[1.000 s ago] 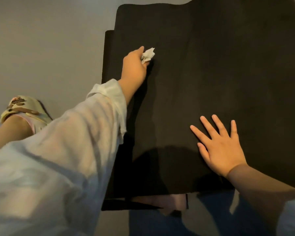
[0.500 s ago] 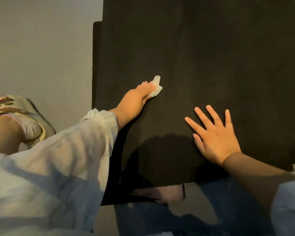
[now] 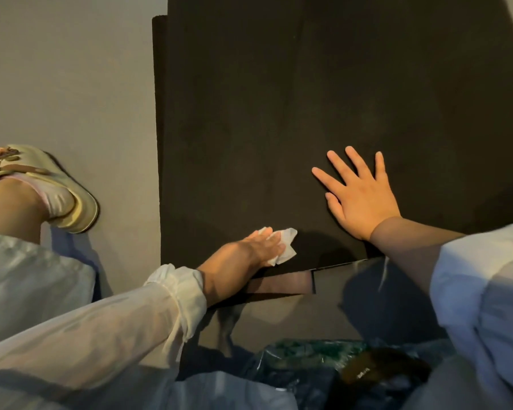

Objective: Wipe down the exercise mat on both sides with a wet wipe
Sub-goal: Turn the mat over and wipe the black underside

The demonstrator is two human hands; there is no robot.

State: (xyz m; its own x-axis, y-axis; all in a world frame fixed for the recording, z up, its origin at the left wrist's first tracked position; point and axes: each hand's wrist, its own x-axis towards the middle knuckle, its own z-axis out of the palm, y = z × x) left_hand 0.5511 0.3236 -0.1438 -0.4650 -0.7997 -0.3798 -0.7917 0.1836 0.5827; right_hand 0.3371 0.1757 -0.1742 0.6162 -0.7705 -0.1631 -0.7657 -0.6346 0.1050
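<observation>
The left hand (image 3: 249, 247) reached low across the mat (image 3: 279, 113), fingers pressing a crumpled wipe (image 3: 285, 245) flat near the mat's near edge; whether they curled round it could not be told. The right hand (image 3: 359, 196) lay open, fingers spread, palm down on the mat, just right of the wipe and apart from it. The dark mat lay on the floor (image 3: 71, 69), its left edge straight, with wide bare surface beyond both hands. A slipper (image 3: 57, 187) stood left of the mat.
</observation>
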